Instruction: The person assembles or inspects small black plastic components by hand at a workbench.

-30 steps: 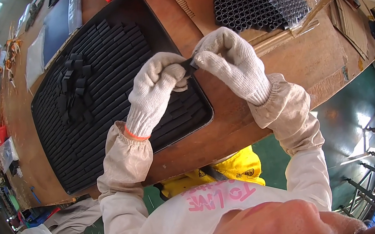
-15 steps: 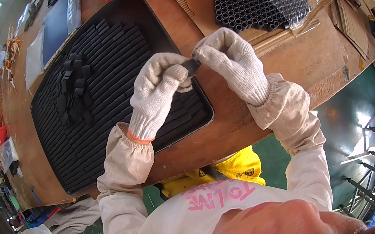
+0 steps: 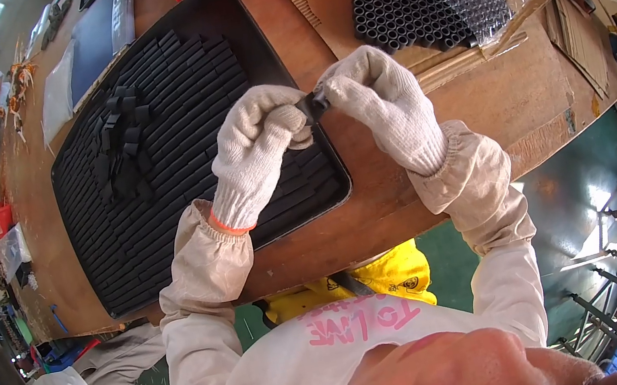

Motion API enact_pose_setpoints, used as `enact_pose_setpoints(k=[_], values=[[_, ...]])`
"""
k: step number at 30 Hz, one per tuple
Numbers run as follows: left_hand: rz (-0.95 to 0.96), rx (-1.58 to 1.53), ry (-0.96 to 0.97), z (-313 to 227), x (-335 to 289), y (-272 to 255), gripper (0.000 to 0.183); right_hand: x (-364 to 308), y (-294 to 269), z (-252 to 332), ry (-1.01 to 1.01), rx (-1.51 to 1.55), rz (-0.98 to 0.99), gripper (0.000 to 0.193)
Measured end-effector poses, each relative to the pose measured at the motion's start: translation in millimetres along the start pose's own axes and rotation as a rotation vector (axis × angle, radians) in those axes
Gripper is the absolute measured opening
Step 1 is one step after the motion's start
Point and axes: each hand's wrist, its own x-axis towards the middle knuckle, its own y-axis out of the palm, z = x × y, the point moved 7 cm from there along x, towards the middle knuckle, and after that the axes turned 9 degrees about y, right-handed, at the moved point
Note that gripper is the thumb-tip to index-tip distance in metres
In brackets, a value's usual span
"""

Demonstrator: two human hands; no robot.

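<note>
White-knit-gloved left hand [image 3: 251, 141] and right hand [image 3: 383, 102], both closed to a pinch, grip a small black piece [image 3: 317, 105], perhaps a tube, near a black rectangular tray [image 3: 254, 34]; I see a brown tabletop [image 3: 505, 98] around, glossy green floor [image 3: 550, 197] beyond.

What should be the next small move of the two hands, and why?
Perhaps the right hand should gently turn the small black piece, since that hand pinches its right end while the left hand holds the other.
</note>
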Motion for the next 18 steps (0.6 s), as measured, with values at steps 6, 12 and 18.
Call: enact_pose_setpoints(k=[6,12,18], values=[[0.019,0.013,0.12,-14,1,5,0.014,6,5,-15,0.103,0.267,0.155,0.021],[-0.086,0.141,0.09,-21,2,-1,0.011,0,5,10,-0.002,0.068,0.209,0.018],[-0.024,0.064,0.007,-14,3,0,0.013,2,2,12,-0.024,-0.231,0.209,0.018]])
